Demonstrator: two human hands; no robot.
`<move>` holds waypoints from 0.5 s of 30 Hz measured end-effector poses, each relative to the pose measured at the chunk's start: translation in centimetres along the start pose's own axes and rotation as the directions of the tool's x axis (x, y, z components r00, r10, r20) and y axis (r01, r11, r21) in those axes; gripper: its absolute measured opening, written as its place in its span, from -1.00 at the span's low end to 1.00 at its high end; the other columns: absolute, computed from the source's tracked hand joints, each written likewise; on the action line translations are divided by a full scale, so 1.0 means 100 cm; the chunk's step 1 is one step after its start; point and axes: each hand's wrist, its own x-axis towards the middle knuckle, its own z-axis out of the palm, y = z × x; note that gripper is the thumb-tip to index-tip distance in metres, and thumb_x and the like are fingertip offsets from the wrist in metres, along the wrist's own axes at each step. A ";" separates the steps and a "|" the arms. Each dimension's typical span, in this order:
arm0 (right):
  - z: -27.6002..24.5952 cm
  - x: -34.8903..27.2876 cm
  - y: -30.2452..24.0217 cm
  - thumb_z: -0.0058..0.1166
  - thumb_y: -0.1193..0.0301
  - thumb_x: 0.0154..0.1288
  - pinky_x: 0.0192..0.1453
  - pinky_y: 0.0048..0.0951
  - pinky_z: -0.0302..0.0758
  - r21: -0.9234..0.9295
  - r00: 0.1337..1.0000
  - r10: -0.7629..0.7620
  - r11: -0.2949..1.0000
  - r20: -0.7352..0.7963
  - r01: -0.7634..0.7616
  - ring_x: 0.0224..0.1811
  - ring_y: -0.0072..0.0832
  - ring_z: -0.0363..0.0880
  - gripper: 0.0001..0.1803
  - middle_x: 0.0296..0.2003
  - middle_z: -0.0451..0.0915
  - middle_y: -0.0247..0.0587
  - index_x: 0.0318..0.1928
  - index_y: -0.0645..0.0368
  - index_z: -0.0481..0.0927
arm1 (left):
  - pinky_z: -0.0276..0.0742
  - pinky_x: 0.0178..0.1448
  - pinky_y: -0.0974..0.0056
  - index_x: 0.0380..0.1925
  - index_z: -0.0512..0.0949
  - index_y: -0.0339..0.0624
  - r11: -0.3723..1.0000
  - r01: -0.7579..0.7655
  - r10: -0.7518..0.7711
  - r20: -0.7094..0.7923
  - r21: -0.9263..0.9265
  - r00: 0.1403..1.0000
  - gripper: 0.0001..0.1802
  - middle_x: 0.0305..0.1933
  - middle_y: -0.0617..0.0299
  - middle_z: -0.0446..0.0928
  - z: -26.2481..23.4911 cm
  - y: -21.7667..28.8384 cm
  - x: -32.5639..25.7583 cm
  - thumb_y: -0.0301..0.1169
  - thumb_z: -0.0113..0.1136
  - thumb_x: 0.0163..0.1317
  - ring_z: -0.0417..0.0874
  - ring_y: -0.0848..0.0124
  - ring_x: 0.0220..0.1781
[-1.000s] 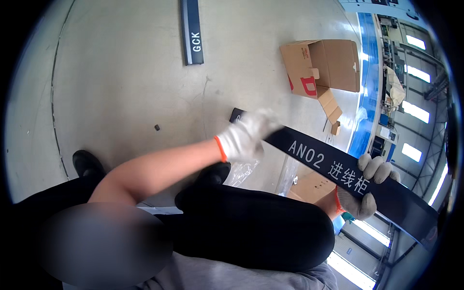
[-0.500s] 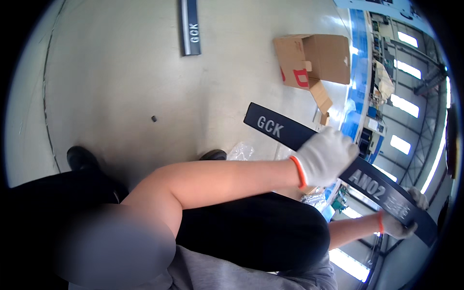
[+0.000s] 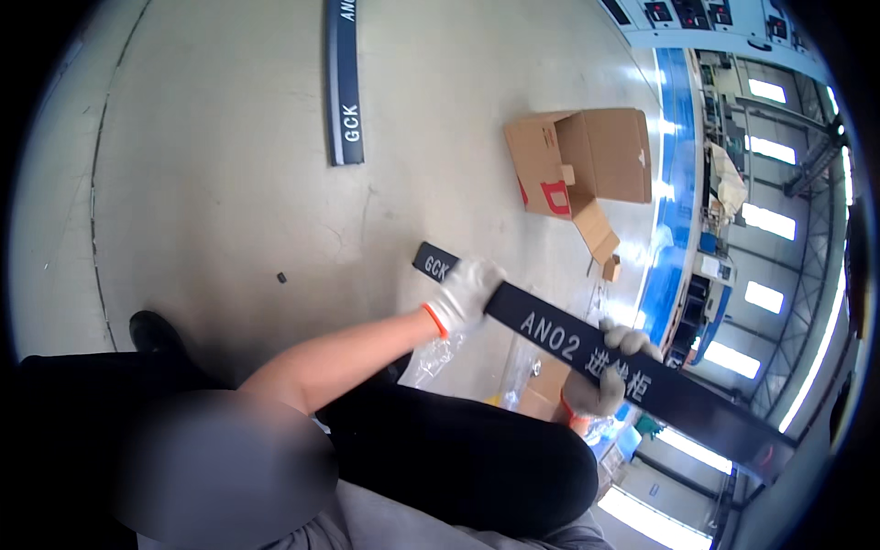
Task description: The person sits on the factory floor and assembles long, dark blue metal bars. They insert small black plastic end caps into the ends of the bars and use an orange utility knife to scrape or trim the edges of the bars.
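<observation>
A long dark nameplate strip [image 3: 697,399] with pale lettering slants across the right half of the head view, its face toward me. My left hand [image 3: 466,291], in a white glove with an orange cuff, is closed around it near its upper left end. Farther along, my right hand [image 3: 600,380], gloved alike, grips the middle with its thumb on the lettered face and fingers over the upper edge. The strip's far right end is blurred. Another dark lettered strip [image 3: 345,87] lies on the floor ahead, cut off by the picture's top edge.
An open cardboard box [image 3: 536,170] stands on the floor ahead to the right. Clear plastic wrap [image 3: 426,365] lies near my knee [image 3: 568,467]. A small dark piece [image 3: 281,277] rests on the floor at left. Pale cabinets [image 3: 715,23] are at the upper right.
Both hands have shifted left, and each now grips the strip closer to its left end. More of the strip's right part shows. My view has tilted, so the floor things appear lower.
</observation>
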 end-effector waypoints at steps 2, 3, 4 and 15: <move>-0.003 -0.002 0.001 0.34 0.52 0.07 0.20 -0.06 0.50 -0.082 1.000 0.026 0.996 -0.005 -0.026 -0.09 -0.26 0.57 -0.40 -0.12 0.53 -0.20 0.18 0.07 0.50 | 0.52 0.28 -0.10 0.06 0.62 -0.23 0.992 -0.055 0.053 -0.020 -0.112 0.998 -0.53 0.01 -0.06 0.62 -0.005 0.050 0.007 -0.42 0.36 0.08 0.61 -0.11 0.11; -0.013 0.001 0.017 0.38 0.52 0.11 0.22 -0.04 0.52 -0.017 0.999 0.032 0.999 0.003 -0.032 -0.07 -0.26 0.60 -0.38 -0.11 0.56 -0.20 0.23 0.08 0.54 | 0.52 0.26 -0.08 0.06 0.62 -0.22 0.997 -0.014 0.017 0.045 -0.074 0.999 -0.53 -0.03 0.00 0.62 -0.010 0.051 0.017 -0.40 0.36 0.10 0.60 -0.08 0.08; -0.026 0.013 0.012 0.42 0.52 0.16 0.24 -0.02 0.54 0.023 0.998 0.058 0.998 0.017 -0.059 -0.06 -0.26 0.63 -0.37 -0.09 0.58 -0.20 0.28 0.08 0.57 | 0.52 0.26 -0.07 0.07 0.62 -0.22 0.993 -0.053 0.057 0.036 -0.106 0.998 -0.55 -0.03 0.01 0.62 -0.014 0.066 0.030 -0.39 0.35 0.14 0.60 -0.06 0.09; -0.173 0.035 -0.106 0.17 0.59 -0.10 0.34 -0.22 0.48 0.330 0.886 0.062 0.938 -0.460 0.106 0.02 -0.34 0.51 -0.55 -0.14 0.47 -0.19 -0.08 0.22 0.45 | 0.51 0.15 0.17 0.17 0.62 -0.13 0.907 -0.374 0.346 0.161 0.196 0.924 -0.59 -0.08 0.29 0.68 -0.145 0.213 0.085 -0.17 0.27 0.44 0.69 0.36 0.00</move>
